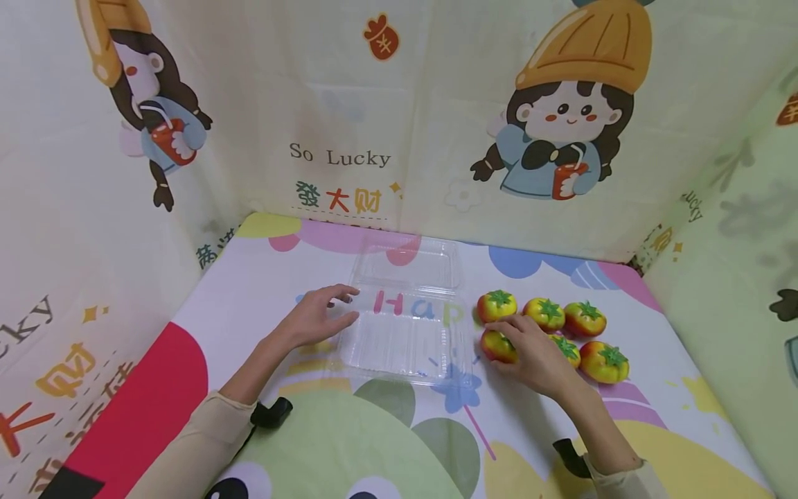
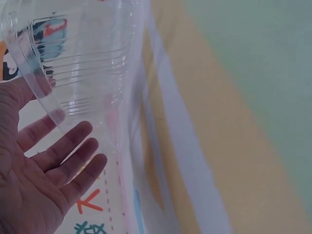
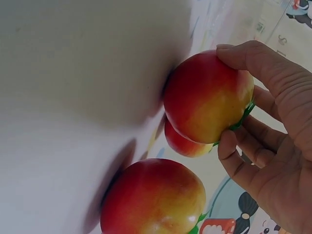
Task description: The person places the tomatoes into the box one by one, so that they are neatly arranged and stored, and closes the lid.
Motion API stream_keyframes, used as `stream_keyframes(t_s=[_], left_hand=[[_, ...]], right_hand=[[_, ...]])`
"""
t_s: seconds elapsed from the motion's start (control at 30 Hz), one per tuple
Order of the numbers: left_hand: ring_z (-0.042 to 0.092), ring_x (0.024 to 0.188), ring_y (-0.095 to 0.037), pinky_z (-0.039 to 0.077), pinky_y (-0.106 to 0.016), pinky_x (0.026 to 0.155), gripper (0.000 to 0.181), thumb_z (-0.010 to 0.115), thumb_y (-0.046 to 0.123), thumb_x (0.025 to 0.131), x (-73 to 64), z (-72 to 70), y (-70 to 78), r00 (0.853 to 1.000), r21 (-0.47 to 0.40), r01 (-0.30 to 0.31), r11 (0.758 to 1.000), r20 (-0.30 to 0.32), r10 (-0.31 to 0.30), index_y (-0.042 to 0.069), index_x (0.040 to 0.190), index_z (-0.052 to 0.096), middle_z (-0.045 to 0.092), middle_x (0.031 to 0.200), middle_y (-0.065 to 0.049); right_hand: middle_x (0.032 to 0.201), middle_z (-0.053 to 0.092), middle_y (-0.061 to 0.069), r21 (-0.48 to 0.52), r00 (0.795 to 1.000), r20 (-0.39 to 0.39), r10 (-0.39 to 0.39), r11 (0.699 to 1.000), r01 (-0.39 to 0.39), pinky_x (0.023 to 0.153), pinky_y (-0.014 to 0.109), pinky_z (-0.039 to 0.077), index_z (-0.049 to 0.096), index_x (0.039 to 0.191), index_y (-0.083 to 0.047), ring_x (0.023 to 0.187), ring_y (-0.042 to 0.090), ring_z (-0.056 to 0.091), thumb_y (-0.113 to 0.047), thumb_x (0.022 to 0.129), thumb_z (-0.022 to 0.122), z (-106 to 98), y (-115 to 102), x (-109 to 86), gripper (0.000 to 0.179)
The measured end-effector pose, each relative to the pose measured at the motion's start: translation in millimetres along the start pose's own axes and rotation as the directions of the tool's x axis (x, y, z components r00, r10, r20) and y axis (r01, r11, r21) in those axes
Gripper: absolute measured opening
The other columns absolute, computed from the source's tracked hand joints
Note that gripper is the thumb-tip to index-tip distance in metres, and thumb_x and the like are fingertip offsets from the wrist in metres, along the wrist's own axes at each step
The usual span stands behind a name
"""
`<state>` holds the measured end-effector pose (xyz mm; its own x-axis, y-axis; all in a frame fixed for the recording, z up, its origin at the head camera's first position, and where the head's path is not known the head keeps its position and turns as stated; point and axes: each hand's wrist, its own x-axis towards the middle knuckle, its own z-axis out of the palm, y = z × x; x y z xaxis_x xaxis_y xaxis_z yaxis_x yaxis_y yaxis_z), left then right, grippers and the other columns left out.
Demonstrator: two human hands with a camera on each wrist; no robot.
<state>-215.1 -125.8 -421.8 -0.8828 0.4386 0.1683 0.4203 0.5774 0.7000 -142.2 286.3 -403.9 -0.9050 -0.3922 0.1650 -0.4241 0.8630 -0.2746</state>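
My right hand (image 1: 530, 350) grips a red-and-yellow tomato (image 1: 497, 346) with a green leafy top, to the right of a clear plastic box (image 1: 393, 346). In the right wrist view, the thumb and fingertips hold this tomato (image 3: 204, 97) around its side and top, low over the table. My left hand (image 1: 318, 319) is at the box's left edge, fingers spread and loosely bent, holding nothing. Seen from the left wrist, its fingertips overlap the see-through wall of the box (image 2: 87, 63). The box lies unfolded, its lid (image 1: 411, 267) laid back behind the base.
Several more tomatoes stand close around the right hand, among them one behind it (image 1: 497, 305) and one at the right (image 1: 605, 362). A printed cloth (image 1: 386, 430) covers the table. Patterned curtains (image 1: 436, 125) rise at the back and both sides.
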Motion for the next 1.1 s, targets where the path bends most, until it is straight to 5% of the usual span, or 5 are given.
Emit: stream_keyframes(t_s=[0.4,1.1], left_hand=[[0.066,0.111,-0.034,0.052,-0.051,0.099,0.042,0.074,0.027,0.090,9.5,-1.0,0.9,0.998,0.015,0.058,0.998,0.009,-0.058,0.004,0.124,0.068,0.072,0.118,-0.014],[0.065,0.108,-0.030,0.056,-0.048,0.096,0.051,0.077,0.021,0.089,3.6,0.0,-6.5,0.999,-0.101,0.038,0.994,0.031,-0.035,-0.001,0.132,0.061,0.070,0.117,-0.017]], right_hand=[[0.124,0.063,0.013,0.013,1.000,-0.023,0.011,1.000,-0.010,0.094,0.055,0.056,0.066,0.125,-0.011,0.115,0.033,0.056,-0.020,0.073,0.092,1.3,1.8,-0.5,0.060],[0.128,0.062,0.014,0.101,0.985,-0.162,-0.058,0.992,0.075,0.097,0.058,0.054,0.064,0.127,-0.010,0.117,0.034,0.058,-0.019,0.073,0.093,-3.8,-5.0,3.9,0.062]])
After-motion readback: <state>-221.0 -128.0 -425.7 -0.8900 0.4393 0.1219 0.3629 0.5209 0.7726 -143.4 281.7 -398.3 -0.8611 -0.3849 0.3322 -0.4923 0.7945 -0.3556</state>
